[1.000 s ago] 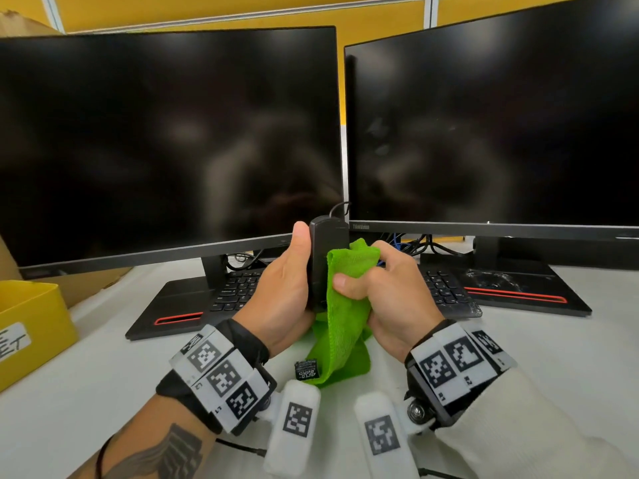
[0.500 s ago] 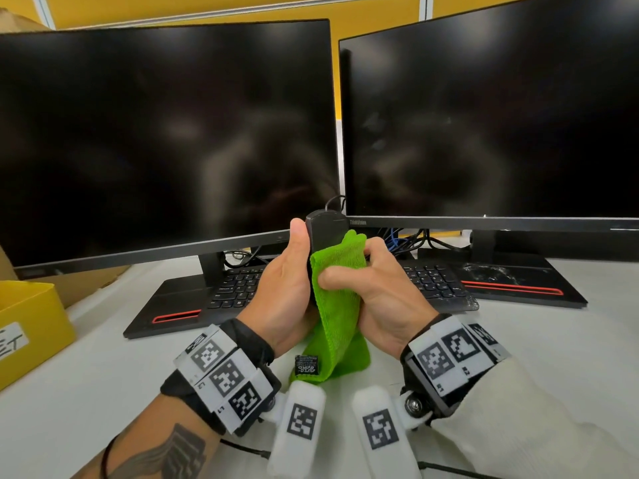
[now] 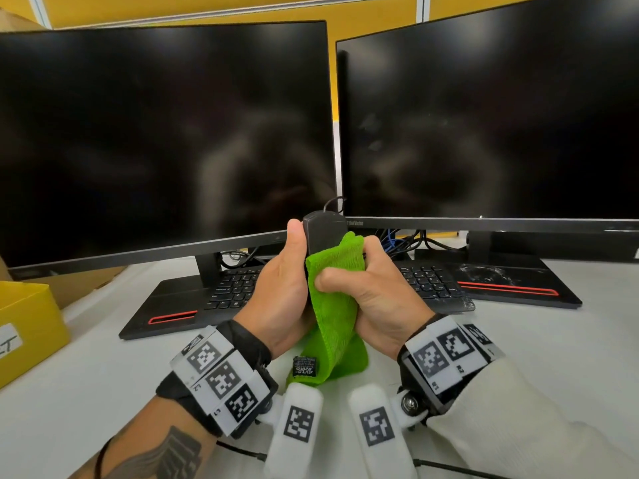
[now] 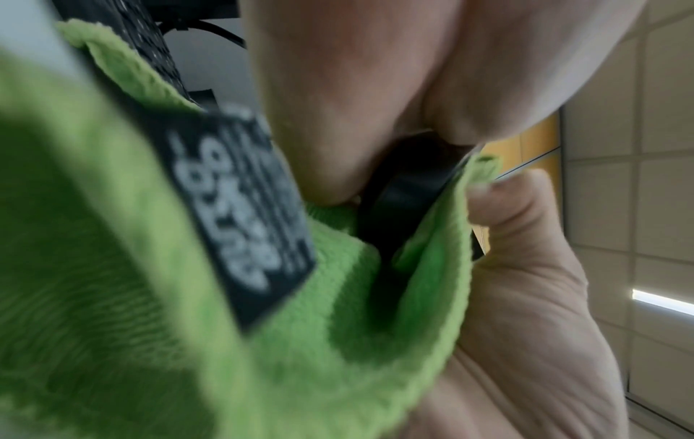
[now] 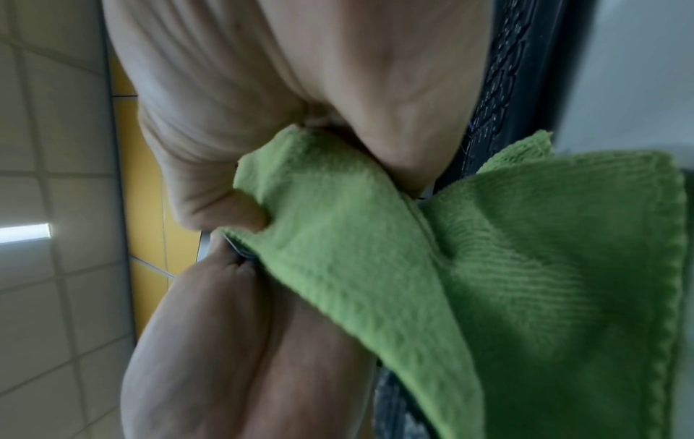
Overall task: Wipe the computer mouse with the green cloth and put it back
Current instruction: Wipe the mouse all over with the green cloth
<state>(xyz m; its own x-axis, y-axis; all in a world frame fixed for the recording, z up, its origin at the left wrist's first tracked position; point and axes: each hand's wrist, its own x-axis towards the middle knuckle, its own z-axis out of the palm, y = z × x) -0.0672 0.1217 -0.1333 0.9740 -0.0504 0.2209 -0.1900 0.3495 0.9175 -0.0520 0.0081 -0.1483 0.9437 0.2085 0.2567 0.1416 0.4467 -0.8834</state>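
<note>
Green cloth: a fuzzy green microfibre cloth [image 3: 333, 305] with a black sewn-in label is bunched against the mouse, its loose tail hanging down toward the white bench [image 3: 518, 347].
Right grip: the right hand [image 3: 377, 299] is closed round the cloth, thumb pinching a fold of it against the mouse's side.
Left grip: the left hand [image 3: 283, 292] is wrapped round the black corded computer mouse [image 3: 323, 231], thumb lying along its edge.
Mouse position: it is held upright, off the bench, between the two hands and in front of the gap between the screens; only its upper end shows above the cloth.
Change: against the picture a second earlier, the cloth has been drawn higher up the mouse, so that less of the black shell is left bare, and the right hand has closed in against the left.
Meaning: a wiping stroke is judged to be under way; the put-back step is not yet begun.
Behind the hands: a black keyboard [image 3: 238, 288] is seen lying across two black monitor bases with red stripes.
Farther back: two dark switched-off monitors [image 3: 155, 133] stand side by side.
Left edge: a yellow box [image 3: 27, 323] is partly in view.
</note>
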